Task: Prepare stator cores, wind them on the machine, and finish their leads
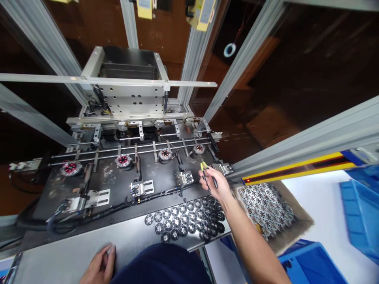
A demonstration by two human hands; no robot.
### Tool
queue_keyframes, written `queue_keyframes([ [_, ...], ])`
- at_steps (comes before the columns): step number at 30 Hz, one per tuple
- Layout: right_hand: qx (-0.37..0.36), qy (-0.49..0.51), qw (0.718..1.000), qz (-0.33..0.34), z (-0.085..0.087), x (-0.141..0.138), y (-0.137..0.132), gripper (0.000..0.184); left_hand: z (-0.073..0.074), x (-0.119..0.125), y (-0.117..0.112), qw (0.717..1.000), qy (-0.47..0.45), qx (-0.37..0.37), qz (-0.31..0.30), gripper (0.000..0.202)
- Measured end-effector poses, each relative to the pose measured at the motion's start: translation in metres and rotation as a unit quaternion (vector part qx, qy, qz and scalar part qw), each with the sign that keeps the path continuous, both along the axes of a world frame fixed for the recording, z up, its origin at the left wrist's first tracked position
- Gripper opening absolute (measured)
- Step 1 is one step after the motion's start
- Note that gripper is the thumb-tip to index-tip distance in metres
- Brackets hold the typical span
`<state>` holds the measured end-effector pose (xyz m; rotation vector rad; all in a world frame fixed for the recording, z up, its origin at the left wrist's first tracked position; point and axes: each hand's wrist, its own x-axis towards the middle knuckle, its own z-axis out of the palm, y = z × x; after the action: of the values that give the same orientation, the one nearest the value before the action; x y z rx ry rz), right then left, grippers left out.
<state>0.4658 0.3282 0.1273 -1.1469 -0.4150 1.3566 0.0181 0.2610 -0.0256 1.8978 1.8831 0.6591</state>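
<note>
Left hand [99, 266] flat on steel bench edge [74, 252], fingers loosely curled, holding nothing; round stator discs [185, 219] laid out between hands; right hand [213, 184] pinched closed around tweezers [205, 170], tips just short of rightmost fixture [199, 149]

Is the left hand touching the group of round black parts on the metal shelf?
Apart. In the head view, the left hand rests at the near edge of the metal shelf, and a wide strip of bare shelf separates it from the round black parts.
</note>
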Motion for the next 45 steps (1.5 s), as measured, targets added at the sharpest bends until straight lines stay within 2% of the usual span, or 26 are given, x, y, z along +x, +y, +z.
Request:
queue_keyframes([
  [2, 0.01, -0.003, 0.999, 0.053, 0.024, -0.011, -0.029, 0.031, -0.002, -0.001, 0.002, 1.0, -0.011, -0.004, 0.01, 0.026],
  [4, 0.025, -0.02, 0.988, 0.153, 0.044, -0.027, -0.061, 0.039, -0.004, -0.002, 0.004, 0.999, -0.024, -0.012, 0.021, 0.03],
  [6, 0.058, -0.05, 0.958, 0.275, 0.051, -0.051, -0.084, 0.049, -0.002, -0.001, 0.006, 0.999, -0.039, -0.026, 0.028, 0.035],
  [7, 0.07, -0.067, 0.939, 0.33, 0.048, -0.067, -0.089, 0.055, 0.0, 0.0, 0.006, 0.998, -0.049, -0.036, 0.028, 0.037],
  [9, 0.063, -0.139, 0.897, 0.415, 0.031, -0.104, -0.086, 0.059, 0.006, 0.003, 0.007, 0.995, -0.075, -0.065, 0.026, 0.041],
  [11, 0.03, -0.26, 0.843, 0.47, 0.004, -0.149, -0.071, 0.051, 0.014, 0.007, 0.007, 0.988, -0.106, -0.106, 0.021, 0.042],
  [14, 0.013, -0.399, 0.782, 0.479, -0.035, -0.217, -0.048, 0.042, 0.022, 0.015, 0.006, 0.967, -0.163, -0.197, 0.006, 0.039],
  [16, 0.012, -0.459, 0.754, 0.469, -0.053, -0.249, -0.041, 0.05, 0.025, 0.02, 0.003, 0.947, -0.196, -0.255, -0.002, 0.034],
  [18, 0.016, -0.512, 0.723, 0.464, -0.063, -0.268, -0.039, 0.06, 0.026, 0.024, 0.001, 0.932, -0.218, -0.29, -0.005, 0.03],
  [20, 0.027, -0.55, 0.692, 0.467, -0.067, -0.274, -0.041, 0.067, 0.028, 0.024, -0.001, 0.926, -0.227, -0.3, -0.006, 0.027],
  [23, 0.047, -0.588, 0.646, 0.484, -0.067, -0.275, -0.043, 0.076, 0.032, 0.02, 0.0, 0.935, -0.221, -0.278, -0.006, 0.028],
  [26, 0.076, -0.613, 0.602, 0.506, -0.061, -0.267, -0.042, 0.07, 0.036, 0.019, 0.003, 0.954, -0.193, -0.227, -0.015, 0.027],
  [29, 0.141, -0.623, 0.572, 0.516, -0.043, -0.247, -0.034, 0.046, 0.042, 0.016, 0.006, 0.971, -0.151, -0.18, -0.035, 0.024],
  [32, 0.227, -0.629, 0.56, 0.489, -0.006, -0.213, -0.007, 0.037, 0.064, -0.004, 0.013, 0.984, -0.102, -0.131, -0.06, 0.023],
  [34, 0.275, -0.64, 0.555, 0.455, 0.021, -0.188, 0.026, 0.037, 0.093, -0.029, 0.029, 0.993, -0.062, -0.082, -0.059, 0.025],
  [36, 0.308, -0.655, 0.547, 0.42, 0.043, -0.168, 0.069, 0.038, 0.13, -0.055, 0.06, 0.999, -0.017, -0.014, -0.041, 0.032],
  [38, 0.331, -0.668, 0.536, 0.396, 0.052, -0.158, 0.114, 0.037, 0.168, -0.073, 0.106, 0.998, 0.026, 0.045, -0.043, 0.039],
  [40, 0.349, -0.676, 0.521, 0.387, 0.048, -0.16, 0.155, 0.035, 0.196, -0.077, 0.161, 0.991, 0.069, 0.083, -0.075, 0.041],
  [42, 0.363, -0.681, 0.506, 0.386, 0.036, -0.168, 0.186, 0.034, 0.209, -0.071, 0.214, 0.979, 0.115, 0.101, -0.131, 0.041],
  [43, 0.368, -0.683, 0.5, 0.385, 0.028, -0.173, 0.197, 0.034, 0.209, -0.066, 0.237, 0.972, 0.136, 0.103, -0.16, 0.039],
  [45, 0.374, -0.689, 0.49, 0.382, 0.013, -0.18, 0.21, 0.034, 0.2, -0.056, 0.273, 0.959, 0.173, 0.102, -0.201, 0.037],
])
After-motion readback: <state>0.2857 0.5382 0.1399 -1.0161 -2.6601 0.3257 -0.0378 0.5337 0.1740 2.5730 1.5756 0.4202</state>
